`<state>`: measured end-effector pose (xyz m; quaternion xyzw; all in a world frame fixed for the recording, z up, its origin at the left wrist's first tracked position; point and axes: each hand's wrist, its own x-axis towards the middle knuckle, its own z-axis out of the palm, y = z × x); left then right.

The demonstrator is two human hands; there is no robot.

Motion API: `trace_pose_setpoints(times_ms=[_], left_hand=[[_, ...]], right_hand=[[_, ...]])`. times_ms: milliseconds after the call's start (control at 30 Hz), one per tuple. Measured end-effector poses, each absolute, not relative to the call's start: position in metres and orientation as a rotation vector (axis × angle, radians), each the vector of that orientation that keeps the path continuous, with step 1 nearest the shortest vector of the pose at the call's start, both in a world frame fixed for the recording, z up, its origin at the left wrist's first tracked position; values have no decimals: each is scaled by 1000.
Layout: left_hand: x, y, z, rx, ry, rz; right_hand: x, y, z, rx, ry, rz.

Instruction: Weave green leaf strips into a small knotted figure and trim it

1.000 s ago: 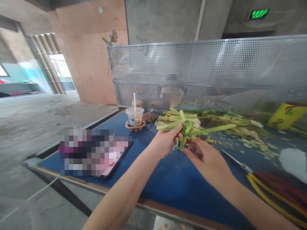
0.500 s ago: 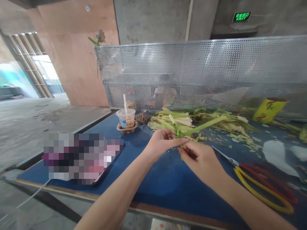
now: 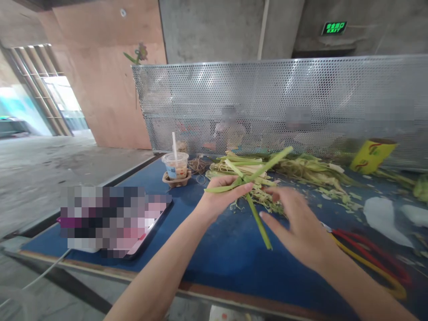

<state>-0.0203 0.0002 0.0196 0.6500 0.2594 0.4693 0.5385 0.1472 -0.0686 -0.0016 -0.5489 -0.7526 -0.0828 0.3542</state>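
Observation:
Crossed green leaf strips [image 3: 257, 214] stick out in several directions from my left hand [image 3: 222, 194], which pinches them where they cross, over the middle of the blue table. Just to their right is my right hand [image 3: 290, 218], its fingers apart and slightly blurred, with nothing held in it. Behind the hands lies a pile of pale green stalks [image 3: 244, 165] with stringy ends. Scissors with red and yellow handles [image 3: 368, 254] rest at the right, partly behind my right forearm.
On the blue table [image 3: 214, 263] stand a plastic cup with a straw [image 3: 175, 166] in a cardboard holder, twine [image 3: 199, 165], a yellow roll [image 3: 372, 155], leaf scraps and white paper [image 3: 384, 218]. A blurred-out device lies left. A perforated metal screen [image 3: 254, 98] rises behind; people show through it.
My right hand has let go of the leaf strips and moved right, its fingers opening. One strip now points down toward the table's front, and another sticks out left across my left hand.

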Motion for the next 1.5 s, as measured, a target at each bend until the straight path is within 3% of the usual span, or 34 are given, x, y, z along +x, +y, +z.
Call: trace_pose_setpoints(times_ms=[200,400,633,967,1133,1333,1500], left_hand=[[-20,-9,27,1750,487,940],[-15,-11,24,1494,600,1036],[-14,-4,19,1679,660,1096],[-15,-5,20,1726,632,1178],[-7,-11,16,1472,520,1250],[9,-16,8,1381,514,1135],[11,-15,4,1360,474,1110]], right_hand=[[150,-42,7,-1316,-1933,-218],[146,-34,7,-979,-1883,-211],[147,-41,5,-1142,-1819,-144],[157,-37,-3,-1026,-1467,505],[154,-33,-8,-823,-1436,814],[152,-35,-11,-1050,-1615,444],[155,-39,-6,-1118,-1629,362]])
